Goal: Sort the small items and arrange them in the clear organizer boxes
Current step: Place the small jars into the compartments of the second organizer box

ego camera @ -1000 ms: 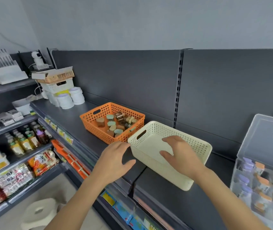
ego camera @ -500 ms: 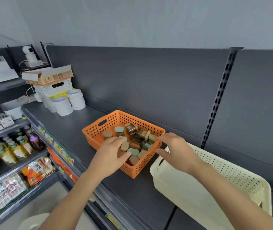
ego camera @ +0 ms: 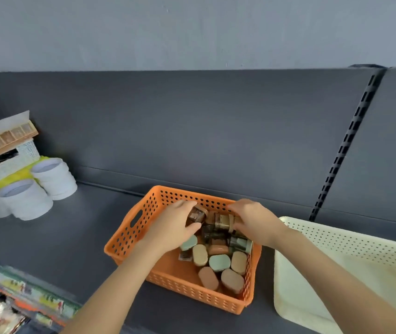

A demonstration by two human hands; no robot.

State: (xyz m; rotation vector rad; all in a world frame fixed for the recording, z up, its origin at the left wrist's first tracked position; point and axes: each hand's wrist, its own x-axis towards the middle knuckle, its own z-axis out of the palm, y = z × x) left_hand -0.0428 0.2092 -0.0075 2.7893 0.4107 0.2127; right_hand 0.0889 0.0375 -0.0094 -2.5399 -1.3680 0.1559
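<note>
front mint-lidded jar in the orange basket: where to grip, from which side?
Take the front mint-lidded jar by its oval lid, from straight above. It stands upright, lid up, with tan-lidded jars close on both sides inside the orange basket, so a sideways approach looks blocked. Pinch across the lid's shorter width, front to back; clearance there looks tight.

We see an orange basket (ego camera: 132, 239) dotted with round holes, a cream basket (ego camera: 351, 244) perforated likewise, small items (ego camera: 219, 262) capped mint-green, tan and terracotta, and a dark grey shelf (ego camera: 59, 237).
</note>
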